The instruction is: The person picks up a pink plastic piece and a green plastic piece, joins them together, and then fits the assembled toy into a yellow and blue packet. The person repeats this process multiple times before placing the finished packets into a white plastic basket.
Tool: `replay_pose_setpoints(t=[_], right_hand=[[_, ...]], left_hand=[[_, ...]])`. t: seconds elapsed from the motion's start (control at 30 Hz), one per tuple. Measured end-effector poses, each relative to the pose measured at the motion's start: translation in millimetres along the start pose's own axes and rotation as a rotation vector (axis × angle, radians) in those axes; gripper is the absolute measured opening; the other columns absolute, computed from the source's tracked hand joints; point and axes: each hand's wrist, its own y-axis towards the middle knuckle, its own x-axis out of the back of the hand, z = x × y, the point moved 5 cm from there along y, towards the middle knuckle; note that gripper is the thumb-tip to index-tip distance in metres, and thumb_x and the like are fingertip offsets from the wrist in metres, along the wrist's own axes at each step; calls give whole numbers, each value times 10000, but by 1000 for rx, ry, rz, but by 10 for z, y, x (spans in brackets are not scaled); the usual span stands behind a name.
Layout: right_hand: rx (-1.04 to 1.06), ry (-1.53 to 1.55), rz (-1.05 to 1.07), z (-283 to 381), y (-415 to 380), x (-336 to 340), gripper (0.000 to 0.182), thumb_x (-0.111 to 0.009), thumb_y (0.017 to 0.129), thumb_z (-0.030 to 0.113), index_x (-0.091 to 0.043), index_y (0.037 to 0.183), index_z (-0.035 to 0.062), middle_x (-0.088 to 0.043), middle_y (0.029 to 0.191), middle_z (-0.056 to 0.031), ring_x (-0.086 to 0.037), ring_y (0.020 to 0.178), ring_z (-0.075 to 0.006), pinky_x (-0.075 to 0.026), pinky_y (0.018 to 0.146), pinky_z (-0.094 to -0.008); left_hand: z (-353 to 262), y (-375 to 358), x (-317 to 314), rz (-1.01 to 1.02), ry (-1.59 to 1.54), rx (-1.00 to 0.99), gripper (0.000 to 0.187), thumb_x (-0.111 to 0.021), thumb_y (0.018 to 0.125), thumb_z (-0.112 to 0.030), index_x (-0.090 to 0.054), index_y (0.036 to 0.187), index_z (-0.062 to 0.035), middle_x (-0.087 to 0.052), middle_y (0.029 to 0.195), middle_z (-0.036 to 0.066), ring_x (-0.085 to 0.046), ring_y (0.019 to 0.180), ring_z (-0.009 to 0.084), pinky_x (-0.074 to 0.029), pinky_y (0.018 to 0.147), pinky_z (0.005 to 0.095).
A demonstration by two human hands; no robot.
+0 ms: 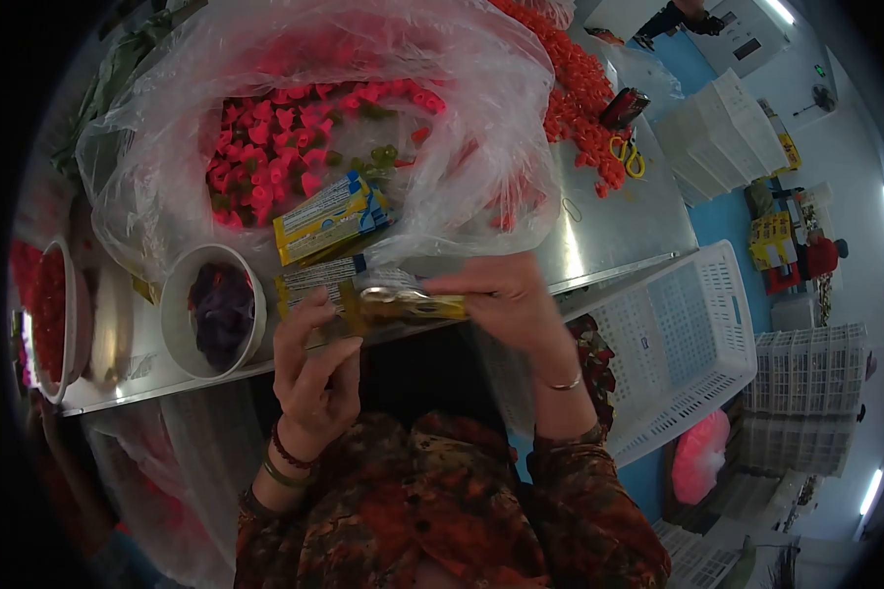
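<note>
Between my two hands, at the table's front edge, is a shiny yellow packet (408, 297) with a see-through part. My left hand (316, 378) is closed at its left end, thumb and fingers on either side. At the other end my right hand (509, 299) pinches it; that hand is a little blurred. Just behind, partly hidden by the left fingers, lies a printed blue-and-yellow packet (309, 280). A small pile of similar packets (334, 218) rests farther back, against a clear plastic bag (491, 108) full of pink flower-shaped pieces (275, 147), some with green parts.
Left of my hands stands a white bowl (179, 329) with dark purple pieces; another bowl (69, 334) holds red pieces. Orange-red pieces (580, 103), a dark can (624, 108) and yellow-handled scissors (627, 157) lie back right. A white crate (692, 368) stands beside the table, right.
</note>
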Motion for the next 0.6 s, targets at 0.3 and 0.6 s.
replay_pose_setpoints(t=[0.3,0.6], right_hand=[[-201,119,-34,-184,-182,335,298,-615,756,-120,-801,918,48,-726,697,-112,-632,558,-115,-465,530,-265],[-28,-12,-48,-224,-332,327,317,-648,729,-158,-764,939,49,-664,823,-51,-610,715,-131,-462,654,-267]], left_hand=[[-59,-20,8,-45,-35,29,279,-679,780,157,-651,986,-30,-592,1181,168,-625,1134,380,-530,940,459],[9,-61,-89,23,-62,82,290,-675,817,121,-642,1069,-19,-580,1211,165,-601,1150,353,-519,936,422]])
